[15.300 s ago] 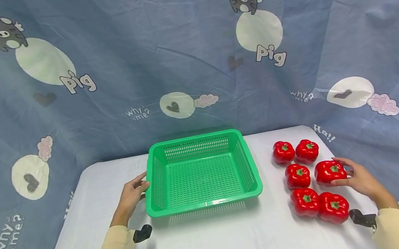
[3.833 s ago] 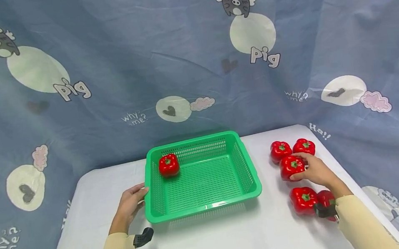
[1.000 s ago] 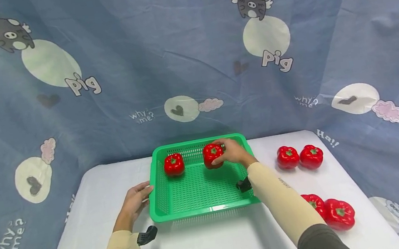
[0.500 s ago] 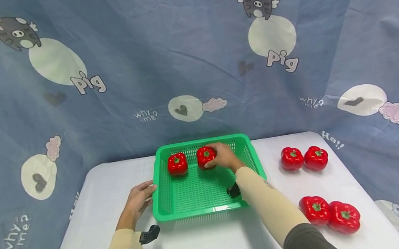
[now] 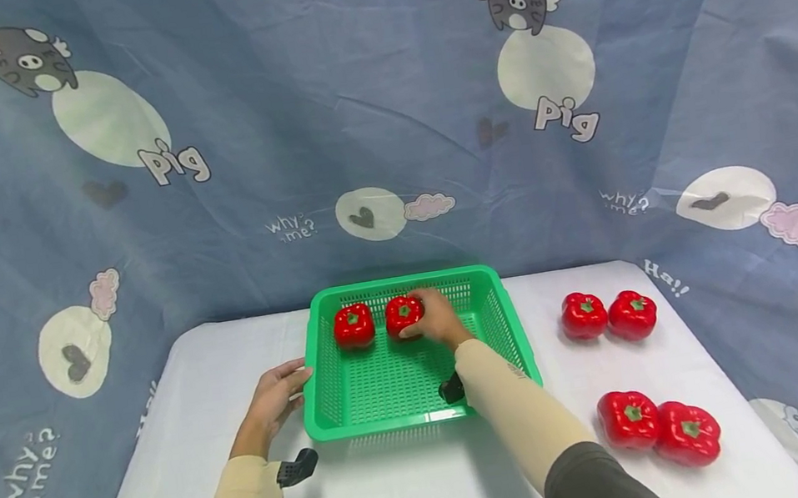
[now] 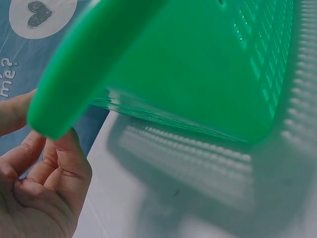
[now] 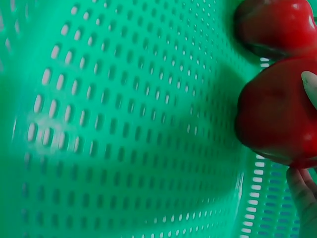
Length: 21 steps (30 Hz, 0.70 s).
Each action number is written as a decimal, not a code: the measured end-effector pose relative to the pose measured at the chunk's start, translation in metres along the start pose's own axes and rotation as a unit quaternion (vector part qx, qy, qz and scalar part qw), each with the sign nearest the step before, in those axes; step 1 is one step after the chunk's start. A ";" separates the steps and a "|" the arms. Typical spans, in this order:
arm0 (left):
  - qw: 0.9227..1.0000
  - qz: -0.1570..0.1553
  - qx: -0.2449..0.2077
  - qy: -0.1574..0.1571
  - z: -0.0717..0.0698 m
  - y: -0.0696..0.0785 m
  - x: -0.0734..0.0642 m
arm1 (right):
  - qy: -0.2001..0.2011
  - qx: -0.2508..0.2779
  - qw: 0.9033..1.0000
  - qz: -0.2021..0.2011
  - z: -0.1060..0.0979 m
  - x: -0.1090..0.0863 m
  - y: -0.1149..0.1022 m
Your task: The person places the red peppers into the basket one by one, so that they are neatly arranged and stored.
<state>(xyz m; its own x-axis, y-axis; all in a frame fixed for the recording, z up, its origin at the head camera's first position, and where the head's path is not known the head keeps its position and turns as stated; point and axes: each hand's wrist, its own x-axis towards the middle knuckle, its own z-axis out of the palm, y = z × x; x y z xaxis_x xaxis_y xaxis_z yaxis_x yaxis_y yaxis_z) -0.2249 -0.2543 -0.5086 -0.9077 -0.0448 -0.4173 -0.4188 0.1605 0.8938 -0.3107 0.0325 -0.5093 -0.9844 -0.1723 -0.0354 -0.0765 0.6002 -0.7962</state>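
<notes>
Covered, cropped and blurred parts
The right hand (image 5: 440, 317) hides one side of its glossy red bell pepper (image 5: 400, 314), both cropped by the right wrist view; contact beneath with the perforated green plastic basket (image 5: 385, 427) cannot be told. At the left hand (image 5: 273, 400), the basket's blurred rim leaves its wrist view. Markings on the right hand's pale-yellow sleeve (image 5: 513, 402) are too small to read.

A green basket (image 5: 387, 385) holds two upright red peppers (image 5: 399, 318).
</notes>
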 end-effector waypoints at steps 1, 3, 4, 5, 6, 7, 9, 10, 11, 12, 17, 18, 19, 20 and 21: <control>1.000 -0.001 0.000 0.000 0.000 0.000 0.000 | 0.001 0.001 1.000 0.001 0.002 0.001 -0.001; 1.000 -0.003 -0.001 0.001 -0.001 0.000 0.000 | 0.002 -0.002 1.000 0.000 0.004 0.002 -0.002; 1.000 -0.004 -0.001 0.003 -0.001 0.001 0.001 | 0.002 -0.001 1.000 -0.001 0.006 0.002 -0.002; 1.000 -0.004 -0.002 0.004 -0.001 0.000 0.001 | 0.002 0.003 1.000 -0.003 0.007 0.002 -0.003; 1.000 -0.003 -0.001 0.004 -0.001 0.000 0.001 | 0.001 0.006 1.000 -0.003 0.008 0.002 -0.003; 1.000 -0.001 -0.002 0.004 0.000 0.000 0.002 | 0.002 0.004 1.000 -0.002 0.008 0.002 -0.002; 1.000 0.001 -0.005 0.001 0.001 -0.001 0.002 | 0.005 0.010 1.000 0.005 0.010 0.002 -0.001; 1.000 0.004 -0.006 -0.002 0.002 -0.002 0.002 | 0.006 0.012 1.000 0.010 0.010 0.002 0.000; 1.000 0.004 -0.006 -0.003 0.003 -0.002 0.003 | 0.008 0.013 1.000 0.013 0.011 0.002 0.001; 1.000 0.005 -0.006 -0.004 0.004 -0.003 0.003 | 0.010 0.015 1.000 0.016 0.011 0.002 0.001; 1.000 0.003 -0.002 0.003 0.004 -0.003 0.001 | 0.004 0.020 1.000 0.007 0.012 0.002 -0.001; 1.000 0.002 -0.001 0.005 0.003 -0.003 0.001 | 0.003 0.020 1.000 0.007 0.012 0.002 -0.002; 1.000 0.003 0.000 0.005 0.003 -0.002 0.000 | 0.003 0.019 1.000 0.007 0.013 0.003 -0.002; 1.000 0.001 -0.001 0.007 0.002 -0.002 0.000 | 0.003 0.017 1.000 0.010 0.014 0.003 -0.002; 1.000 0.002 0.000 0.007 0.001 -0.002 0.000 | 0.003 0.016 1.000 0.013 0.014 0.003 -0.002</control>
<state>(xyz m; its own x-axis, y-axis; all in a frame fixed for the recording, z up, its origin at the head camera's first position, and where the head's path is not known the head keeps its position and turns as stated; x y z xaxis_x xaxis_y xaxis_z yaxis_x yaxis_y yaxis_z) -0.2244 -0.2531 -0.5105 -0.9096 -0.0583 -0.4114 -0.4153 0.1607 0.8954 -0.3112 0.0193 -0.5160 -0.9870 -0.1516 -0.0530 -0.0451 0.5785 -0.8145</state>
